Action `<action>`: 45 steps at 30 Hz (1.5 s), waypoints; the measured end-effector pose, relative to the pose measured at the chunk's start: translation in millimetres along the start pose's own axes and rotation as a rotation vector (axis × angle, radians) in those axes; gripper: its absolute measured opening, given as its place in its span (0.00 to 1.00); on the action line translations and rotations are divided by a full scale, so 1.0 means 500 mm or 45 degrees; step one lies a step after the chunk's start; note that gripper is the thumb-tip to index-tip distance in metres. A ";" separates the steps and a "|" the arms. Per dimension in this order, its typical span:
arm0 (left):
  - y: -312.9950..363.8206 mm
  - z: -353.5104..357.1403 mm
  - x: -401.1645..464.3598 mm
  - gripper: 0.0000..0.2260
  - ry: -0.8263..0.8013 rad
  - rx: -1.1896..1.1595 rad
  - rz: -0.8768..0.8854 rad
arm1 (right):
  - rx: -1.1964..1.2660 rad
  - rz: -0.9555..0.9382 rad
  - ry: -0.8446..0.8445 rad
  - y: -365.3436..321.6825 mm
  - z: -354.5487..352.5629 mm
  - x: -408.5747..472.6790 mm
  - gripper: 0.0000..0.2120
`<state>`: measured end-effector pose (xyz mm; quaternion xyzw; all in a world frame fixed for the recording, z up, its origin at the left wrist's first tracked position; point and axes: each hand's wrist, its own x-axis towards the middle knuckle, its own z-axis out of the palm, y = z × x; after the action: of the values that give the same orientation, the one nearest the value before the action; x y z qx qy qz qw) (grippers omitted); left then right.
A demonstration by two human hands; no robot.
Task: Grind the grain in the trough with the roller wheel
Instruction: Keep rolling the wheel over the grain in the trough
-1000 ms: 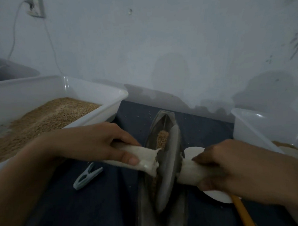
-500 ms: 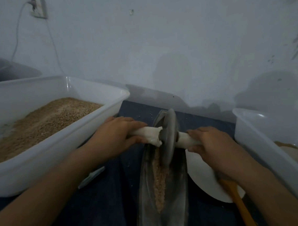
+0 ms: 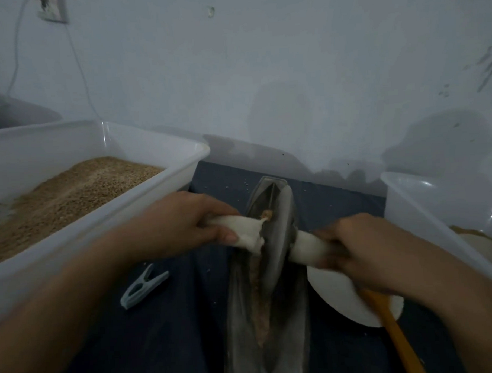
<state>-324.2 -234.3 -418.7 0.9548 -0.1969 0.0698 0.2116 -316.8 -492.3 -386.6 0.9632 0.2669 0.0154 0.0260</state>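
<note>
Rolling: both hands are on the roller wheel (image 3: 278, 238), one either side, and the disc stands on edge in the trough (image 3: 244, 304)
Left hand (image 3: 181, 225): fingers curled over the pale wrapped handle on the near-left side of the disc, thumb tucked beneath, clamped on it
Right hand (image 3: 363, 254): fingers wrapped round the other handle stub, clamped too; fingertips just beside the disc face
Axle line: the handle runs crosswise, left to right, slightly higher at the left end than the right
Trough line: long and narrow, running away from the person toward the wall, so the axle sits square across it
Wheel position: in the far half of the trough, short of the pointed far tip
Grain (image 3: 258, 298): a brownish strip along the trough floor, mostly on the near side of the wheel, with a small clump just past the left handle end
Key relation: most of the grain lies toward the body from the wheel, so my call is that a pull back along the trough's length is what the coming stroke needs
Which hand leads: neither is clearly nearer; they look evenly set, which should keep the disc upright
Risk: if one hand drags ahead, the disc could ride up the trough wall
Around it: bin of grain (image 3: 70, 191) at left, clothes peg (image 3: 143, 286) on the dark mat, white plate (image 3: 337, 295) and orange handle (image 3: 392, 326) at right
</note>
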 end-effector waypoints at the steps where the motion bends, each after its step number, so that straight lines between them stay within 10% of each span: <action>1: -0.005 0.015 0.008 0.17 0.111 0.102 -0.021 | 0.015 0.040 0.062 0.006 0.012 0.017 0.13; 6: -0.019 0.043 0.027 0.21 0.330 0.231 -0.007 | 0.006 0.051 0.218 0.018 0.036 0.051 0.18; 16: 0.018 -0.058 -0.038 0.14 -0.426 -0.409 0.156 | -0.015 -0.148 -0.235 -0.017 -0.053 -0.067 0.23; 27: 0.005 0.037 0.017 0.20 0.302 0.237 -0.062 | 0.033 0.071 0.164 0.022 0.038 0.045 0.13; 37: 0.006 -0.053 -0.032 0.13 -0.449 -0.415 0.126 | -0.020 -0.179 -0.274 -0.027 -0.067 -0.067 0.09; 45: 0.014 -0.015 -0.007 0.20 -0.115 -0.056 -0.080 | -0.060 0.018 -0.069 -0.007 -0.013 -0.008 0.06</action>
<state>-330.7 -235.6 -410.2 0.9578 -0.1775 0.0157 0.2256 -322.6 -491.1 -380.2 0.9643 0.2588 -0.0044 0.0557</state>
